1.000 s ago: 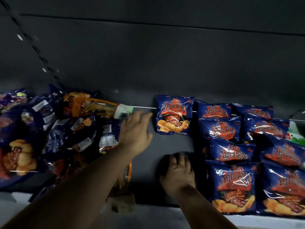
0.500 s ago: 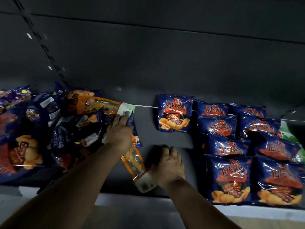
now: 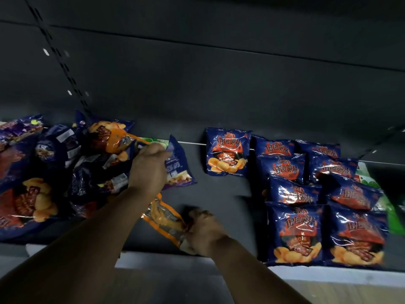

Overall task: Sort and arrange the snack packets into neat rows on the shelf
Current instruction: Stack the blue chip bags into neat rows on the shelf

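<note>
Starting at the shelf's (image 3: 221, 194) left end, we see a loose packet heap (image 3: 54, 172); left hand (image 3: 149, 170) grasps a purple packet (image 3: 178, 165), right hand (image 3: 203, 229) pinches an orange packet (image 3: 164, 220) near the front edge; blue rows (image 3: 317, 194) fill the right end

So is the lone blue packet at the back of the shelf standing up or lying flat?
Cannot tell for sure. The lone blue packet shows its full front, print upright, apart from the rows; whether it stands or lies is unclear.
</note>
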`<control>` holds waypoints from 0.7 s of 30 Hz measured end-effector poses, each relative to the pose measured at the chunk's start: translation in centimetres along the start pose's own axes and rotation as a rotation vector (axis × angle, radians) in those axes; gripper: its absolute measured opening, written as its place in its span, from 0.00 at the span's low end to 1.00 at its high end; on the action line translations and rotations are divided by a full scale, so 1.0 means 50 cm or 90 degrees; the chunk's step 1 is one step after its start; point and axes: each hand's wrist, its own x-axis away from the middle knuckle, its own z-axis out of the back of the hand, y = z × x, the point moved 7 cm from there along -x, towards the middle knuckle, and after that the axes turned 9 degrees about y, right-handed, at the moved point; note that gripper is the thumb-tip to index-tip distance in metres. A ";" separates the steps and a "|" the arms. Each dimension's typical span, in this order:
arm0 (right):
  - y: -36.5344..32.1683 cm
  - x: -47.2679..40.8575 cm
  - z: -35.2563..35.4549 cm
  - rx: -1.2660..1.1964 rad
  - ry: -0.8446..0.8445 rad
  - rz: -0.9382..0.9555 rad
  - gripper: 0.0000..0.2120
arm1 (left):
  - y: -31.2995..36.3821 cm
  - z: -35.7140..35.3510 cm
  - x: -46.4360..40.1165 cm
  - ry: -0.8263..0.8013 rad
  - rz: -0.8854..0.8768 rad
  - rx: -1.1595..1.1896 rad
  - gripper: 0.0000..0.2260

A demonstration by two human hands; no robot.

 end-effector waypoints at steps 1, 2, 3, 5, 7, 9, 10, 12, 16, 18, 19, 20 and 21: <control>-0.012 0.000 -0.003 -0.013 -0.004 0.020 0.24 | 0.007 0.018 -0.010 0.044 0.032 0.031 0.15; -0.028 0.004 -0.002 -0.020 -0.002 0.045 0.22 | 0.016 0.039 -0.019 0.084 0.060 0.073 0.14; -0.040 0.007 0.001 -0.024 0.011 0.065 0.21 | 0.027 0.059 -0.026 0.117 0.084 0.118 0.14; -0.045 0.002 0.018 -0.054 0.073 0.061 0.19 | 0.039 0.080 -0.035 0.131 0.147 0.200 0.14; -0.022 -0.009 0.055 -0.153 0.181 -0.019 0.17 | 0.028 0.070 -0.038 0.087 0.272 0.311 0.15; 0.023 -0.018 0.089 -0.400 0.281 -0.149 0.09 | 0.007 0.043 -0.030 0.027 0.456 0.475 0.15; 0.037 -0.019 0.100 -0.583 0.302 -0.199 0.05 | 0.003 0.035 -0.024 0.005 0.532 0.540 0.15; 0.050 -0.022 0.105 -0.883 0.280 -0.246 0.07 | 0.001 0.019 -0.013 -0.037 0.636 0.653 0.14; 0.025 -0.023 0.076 -0.971 0.044 -0.214 0.31 | 0.041 -0.025 0.033 -0.149 0.735 0.822 0.12; 0.021 -0.019 0.065 -1.020 0.008 -0.222 0.30 | 0.051 -0.040 0.060 -0.163 0.752 0.843 0.11; 0.023 -0.016 0.064 -1.046 0.009 -0.226 0.29 | 0.047 -0.045 0.070 -0.151 0.769 0.853 0.11; 0.027 -0.016 0.066 -1.072 0.019 -0.227 0.29 | 0.048 -0.047 0.077 -0.145 0.784 0.873 0.11; 0.031 -0.016 0.070 -1.098 0.037 -0.228 0.29 | 0.046 -0.050 0.083 -0.154 0.796 0.889 0.11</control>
